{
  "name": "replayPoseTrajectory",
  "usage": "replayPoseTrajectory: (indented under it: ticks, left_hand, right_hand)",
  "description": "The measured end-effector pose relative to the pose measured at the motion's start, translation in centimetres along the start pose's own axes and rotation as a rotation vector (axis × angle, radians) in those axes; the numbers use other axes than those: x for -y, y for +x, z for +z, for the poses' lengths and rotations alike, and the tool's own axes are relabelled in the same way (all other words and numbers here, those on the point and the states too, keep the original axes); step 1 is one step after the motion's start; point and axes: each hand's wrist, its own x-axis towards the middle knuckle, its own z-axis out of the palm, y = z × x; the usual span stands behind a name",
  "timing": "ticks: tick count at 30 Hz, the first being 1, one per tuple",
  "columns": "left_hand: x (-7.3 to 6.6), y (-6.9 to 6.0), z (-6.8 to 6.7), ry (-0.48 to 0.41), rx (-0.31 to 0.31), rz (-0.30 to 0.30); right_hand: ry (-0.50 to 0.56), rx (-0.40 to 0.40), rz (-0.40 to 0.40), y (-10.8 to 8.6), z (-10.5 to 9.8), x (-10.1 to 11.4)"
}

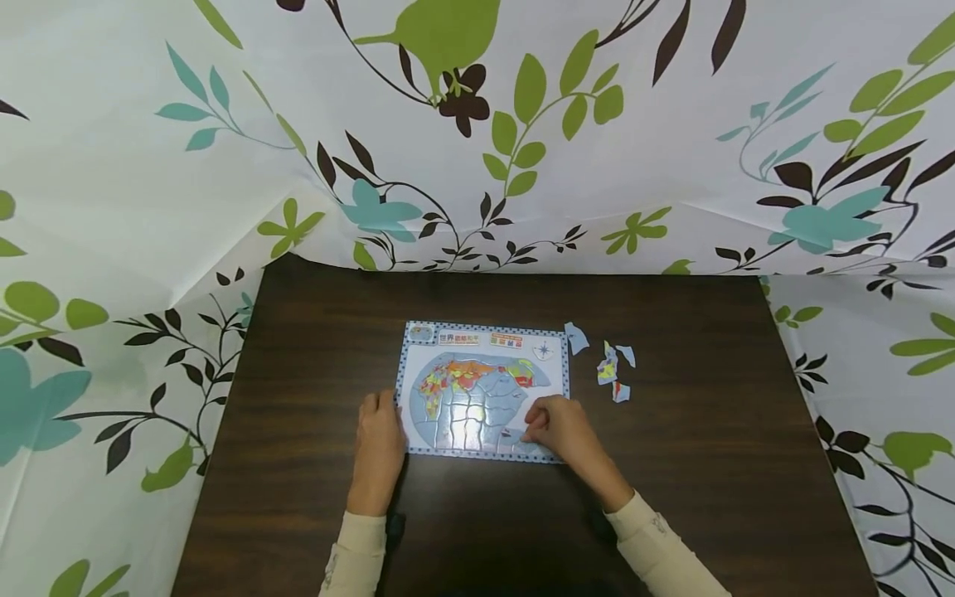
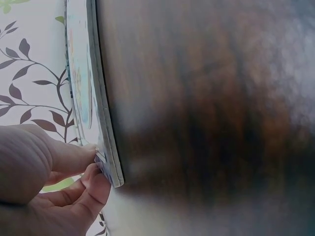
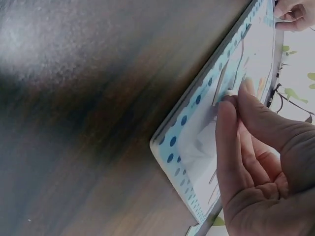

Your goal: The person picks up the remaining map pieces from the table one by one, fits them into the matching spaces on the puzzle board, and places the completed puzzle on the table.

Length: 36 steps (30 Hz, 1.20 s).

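World-map jigsaw puzzle (image 1: 466, 406) lies on dark wood table (image 1: 321, 348); left hand (image 1: 378, 448) pinches its nine-o'clock edge; right hand (image 1: 565, 427), at four o'clock, pinches apparently one piece (image 3: 230, 92); loose pieces (image 1: 608, 365), two-to-three o'clock.

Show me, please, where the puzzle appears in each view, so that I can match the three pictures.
Head: the puzzle lies just below centre.
Left wrist: the puzzle runs down from the top edge, left of centre, seen nearly edge-on.
Right wrist: the puzzle slants down from the top right, partly behind the right hand.
Shared landmark: the left hand, at the puzzle's edge in all three.
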Motion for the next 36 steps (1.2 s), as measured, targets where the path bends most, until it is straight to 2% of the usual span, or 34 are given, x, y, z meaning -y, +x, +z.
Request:
replayPoseTrajectory:
  ticks: [2, 8, 13, 17, 20, 28, 36]
  left_hand:
    - [-0.1, 0.0, 0.0, -0.001, 0.001, -0.001]
    - [-0.2, 0.0, 0.1, 0.0, 0.015, -0.014]
    - [-0.1, 0.0, 0.2, 0.003, 0.037, -0.03]
    - [-0.1, 0.0, 0.2, 0.0, 0.036, -0.036]
    - [-0.1, 0.0, 0.2, 0.003, 0.027, -0.032]
    - [-0.1, 0.1, 0.2, -0.002, 0.038, -0.035]
    - [-0.1, 0.1, 0.2, 0.011, 0.039, -0.04]
  right_hand:
    - [-0.008, -0.016, -0.017, -0.1, 0.1, 0.1]
    - [-0.125, -0.008, -0.09, 0.0, 1.3, 0.7]
    - [-0.17, -0.014, -0.105, -0.2, 1.7, 1.2]
    - [-0.243, -0.017, -0.145, -0.5, 2.0, 1.1]
    - [-0.256, -0.014, -0.172, -0.6, 2.1, 1.0]
    - [-0.263, 0.028, -0.168, -0.5, 2.2, 1.0]
    - [-0.307, -0.013, -0.151, -0.6, 2.8, 0.9]
